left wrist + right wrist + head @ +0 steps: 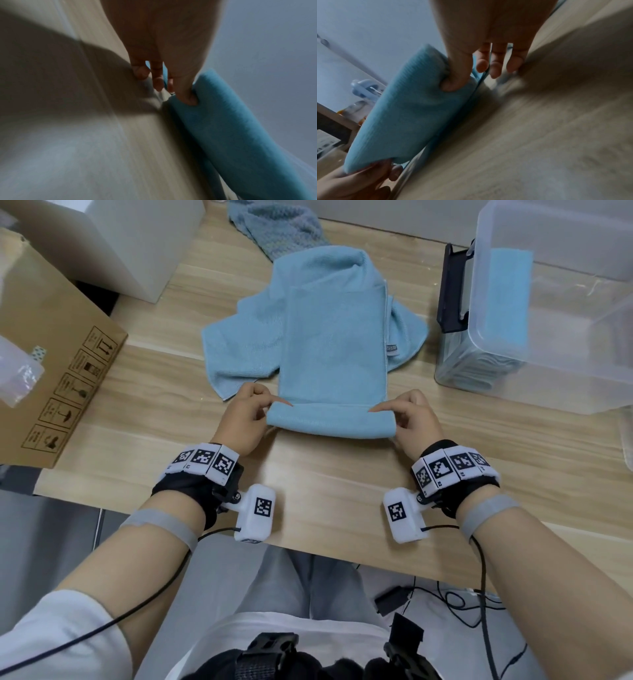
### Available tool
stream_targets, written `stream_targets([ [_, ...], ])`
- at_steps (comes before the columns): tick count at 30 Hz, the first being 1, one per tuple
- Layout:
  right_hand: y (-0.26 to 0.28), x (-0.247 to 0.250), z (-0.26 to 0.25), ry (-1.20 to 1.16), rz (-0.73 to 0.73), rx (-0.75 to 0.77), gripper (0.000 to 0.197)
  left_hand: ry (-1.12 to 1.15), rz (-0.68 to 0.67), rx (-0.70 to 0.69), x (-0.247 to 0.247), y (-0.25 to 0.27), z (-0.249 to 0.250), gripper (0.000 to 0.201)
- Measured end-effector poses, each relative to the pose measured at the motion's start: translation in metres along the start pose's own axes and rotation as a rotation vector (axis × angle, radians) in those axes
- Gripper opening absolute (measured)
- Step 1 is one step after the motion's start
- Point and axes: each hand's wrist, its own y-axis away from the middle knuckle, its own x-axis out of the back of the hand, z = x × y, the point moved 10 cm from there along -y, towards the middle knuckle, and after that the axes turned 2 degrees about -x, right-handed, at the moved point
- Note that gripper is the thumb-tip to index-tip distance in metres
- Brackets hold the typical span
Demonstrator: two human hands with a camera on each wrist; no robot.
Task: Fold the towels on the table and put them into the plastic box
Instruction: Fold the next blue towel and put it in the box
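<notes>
A light blue towel (332,337) lies folded lengthwise in the middle of the wooden table (325,484), its near end turned over into a thick fold (330,421). My left hand (245,417) pinches the fold's left corner between thumb and forefinger. My right hand (412,419) pinches the right corner the same way. In the left wrist view the thumb presses into the blue fold (223,121); the right wrist view shows the same pinch on the blue fold (406,115). A second blue towel (239,354) lies crumpled underneath. The clear plastic box (548,313) at the right holds folded blue towels.
A grey-blue knitted towel (281,227) lies at the table's far edge. A brown cardboard box (51,347) stands at the left, with a white box (137,244) behind it. A black holder (452,292) stands against the plastic box.
</notes>
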Motion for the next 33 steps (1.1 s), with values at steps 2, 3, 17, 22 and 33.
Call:
stream_targets([
  [2, 0.006, 0.005, -0.003, -0.025, 0.026, 0.020, 0.037, 0.045, -0.001, -0.052, 0.001, 0.006, 0.008, 0.028],
  [3, 0.008, 0.008, -0.004, -0.037, 0.038, 0.028, 0.034, 0.055, -0.004, -0.086, 0.002, 0.009, 0.014, 0.025],
  [17, 0.032, -0.011, 0.026, -0.108, -0.084, -0.303, 0.013, 0.361, -0.029, 0.410, -0.021, 0.042, -0.025, 0.027],
  [22, 0.027, -0.013, 0.033, -0.036, -0.034, -0.383, 0.023, 0.244, 0.092, 0.471, -0.011, 0.041, -0.037, 0.020],
  [33, 0.029, -0.004, -0.003, 0.201, -0.078, -0.128, 0.045, -0.042, -0.089, 0.006, -0.015, 0.022, 0.008, 0.057],
])
